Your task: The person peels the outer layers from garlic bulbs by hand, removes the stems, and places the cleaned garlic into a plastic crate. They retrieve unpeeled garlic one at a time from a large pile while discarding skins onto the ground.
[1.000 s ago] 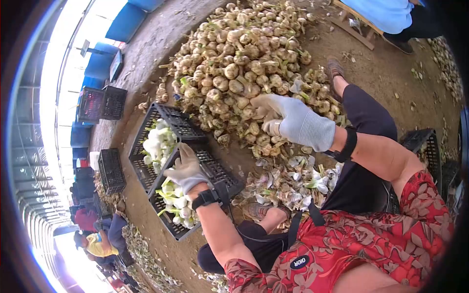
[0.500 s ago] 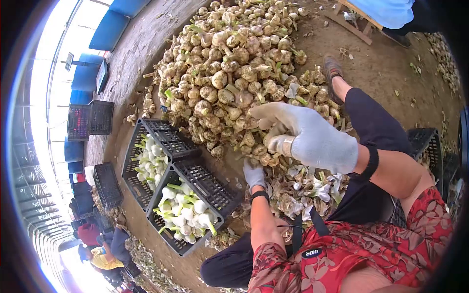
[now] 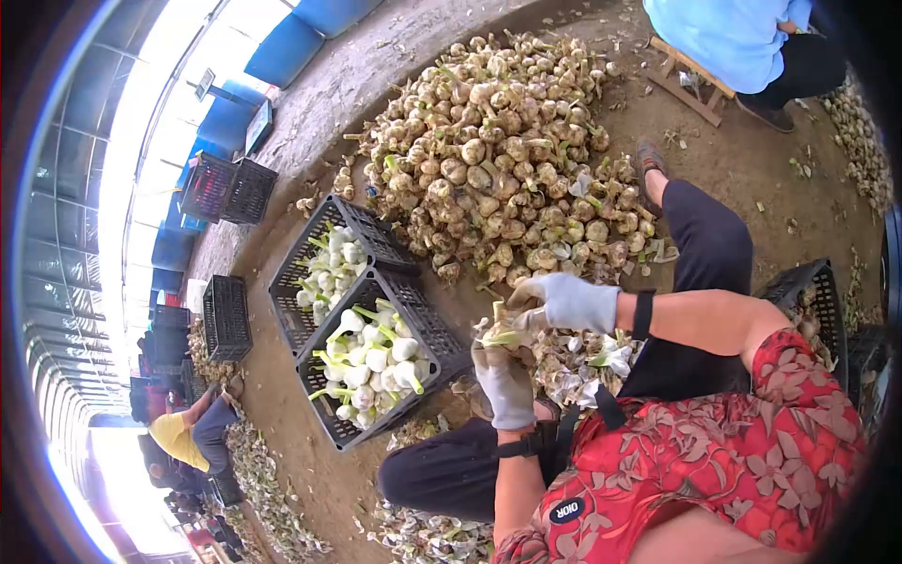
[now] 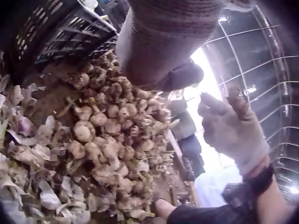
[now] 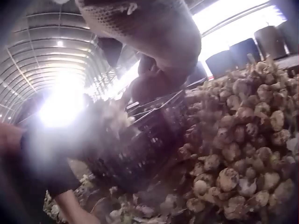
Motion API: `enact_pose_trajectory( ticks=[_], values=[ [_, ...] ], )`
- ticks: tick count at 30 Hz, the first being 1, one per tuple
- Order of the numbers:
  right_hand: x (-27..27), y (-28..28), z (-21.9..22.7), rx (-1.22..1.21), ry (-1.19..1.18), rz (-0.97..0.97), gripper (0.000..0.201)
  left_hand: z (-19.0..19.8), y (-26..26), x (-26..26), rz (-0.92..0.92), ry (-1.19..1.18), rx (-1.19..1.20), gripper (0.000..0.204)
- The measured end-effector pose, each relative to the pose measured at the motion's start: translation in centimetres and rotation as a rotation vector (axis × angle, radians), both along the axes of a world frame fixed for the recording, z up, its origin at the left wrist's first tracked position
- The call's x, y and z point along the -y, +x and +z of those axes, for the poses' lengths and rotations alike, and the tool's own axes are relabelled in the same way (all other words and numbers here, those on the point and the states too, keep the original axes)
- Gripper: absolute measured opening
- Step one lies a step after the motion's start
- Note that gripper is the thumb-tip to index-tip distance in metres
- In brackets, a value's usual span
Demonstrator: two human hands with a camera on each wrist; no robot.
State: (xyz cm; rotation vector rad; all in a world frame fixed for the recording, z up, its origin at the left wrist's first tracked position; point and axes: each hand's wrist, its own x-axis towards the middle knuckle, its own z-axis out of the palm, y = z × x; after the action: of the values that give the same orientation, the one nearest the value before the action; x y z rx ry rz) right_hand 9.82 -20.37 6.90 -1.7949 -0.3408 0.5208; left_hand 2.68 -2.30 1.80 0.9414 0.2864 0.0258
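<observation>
A garlic bulb with a pale stalk and loose skin is held between both gloved hands, in front of the knees. My left hand grips it from below, with the fingertips at its side. From above, my right hand pinches at its stalk and outer skin. In the left wrist view the right hand appears beyond the left glove; the bulb itself is hidden there. Both hands wear light knitted gloves and dark wrist straps. A black crate of cleaned white garlic stands beside the left hand.
A large heap of unpeeled garlic lies ahead. Behind the near crate stands a second black crate with white bulbs. Peeled skins litter the ground between the feet. A person in blue sits at the upper right.
My left hand left the crate, reached down to the heap's edge, and rose with a garlic bulb. My right hand came from over the heap to meet it. The head view has shifted.
</observation>
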Motion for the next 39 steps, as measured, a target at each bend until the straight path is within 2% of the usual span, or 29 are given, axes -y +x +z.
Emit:
enact_pose_trajectory(
  ticks=[2,5,6,9,10,13,14,17,18,20,21,22,25,29,33,35,37,39],
  values=[
    [-1.5,-1.2,-0.1,-0.098,0.097,-0.043,0.051,3.2,-1.5,1.5,0.035,0.239,0.104,0.069],
    [-3.4,-3.0,-0.3,-0.257,0.4,-0.131,0.046,3.7,-1.8,1.9,0.201,0.668,0.32,0.076],
    [-3.8,-3.9,0.7,-0.257,0.39,-0.157,0.035,3.4,-1.9,1.2,0.213,0.866,0.388,0.076],
    [-4.1,-5.1,0.7,-0.212,0.51,-0.232,0.032,3.5,-2.4,-0.3,0.168,1.135,0.469,0.081],
    [-4.2,-5.5,0.6,-0.277,0.578,-0.225,0.026,3.6,-2.6,-0.2,0.172,1.028,0.413,0.083],
    [-2.7,-6.3,1.0,-0.288,0.448,-0.129,0.03,4.1,-3.5,0.3,0.135,0.489,0.315,0.081],
    [-2.3,-6.5,1.5,-0.43,0.548,-0.117,0.037,4.8,-3.9,0.6,0.1,0.371,0.265,0.08],
    [-2.1,-5.8,2.7,-0.375,0.516,-0.092,0.034,4.1,-3.3,0.5,0.149,0.542,0.385,0.079],
    [-2.9,-5.4,2.5,-0.21,0.526,-0.108,0.039,4.4,-3.3,0.5,0.163,0.673,0.4,0.079],
    [-3.4,-5.4,2.9,-0.153,0.417,-0.103,0.039,5.3,-3.3,0.3,0.189,0.937,0.43,0.081],
    [-3.5,-5.5,3.3,-0.125,0.364,-0.098,0.039,5.4,-3.4,0.3,0.187,0.889,0.425,0.081],
    [-3.8,-5.4,2.6,-0.045,0.435,-0.113,0.032,5.4,-3.5,0.3,0.189,0.84,0.419,0.081],
    [-3.2,-6.1,3.2,-0.38,0.498,-0.156,0.027,5.1,-3.8,0.2,0.161,0.676,0.373,0.082],
    [-3.0,-5.8,3.1,-0.418,0.55,-0.17,0.029,5.1,-3.9,0.3,0.152,0.592,0.37,0.082],
    [-4.3,-5.3,3.3,0.061,0.392,-0.172,0.023,5.7,-3.6,0.2,0.179,0.667,0.406,0.081],
    [-4.0,-5.2,3.5,-0.12,0.468,-0.158,0.018,5.7,-3.7,0.2,0.17,0.671,0.398,0.082],
    [-3.3,-5.6,3.6,-0.323,0.487,-0.157,0.017,6.2,-4.1,0.5,0.133,0.516,0.336,0.083],
    [-3.3,-5.4,2.5,-0.327,0.499,-0.176,0.018,6.6,-4.3,0.7,0.088,0.428,0.309,0.082]
  ],
)
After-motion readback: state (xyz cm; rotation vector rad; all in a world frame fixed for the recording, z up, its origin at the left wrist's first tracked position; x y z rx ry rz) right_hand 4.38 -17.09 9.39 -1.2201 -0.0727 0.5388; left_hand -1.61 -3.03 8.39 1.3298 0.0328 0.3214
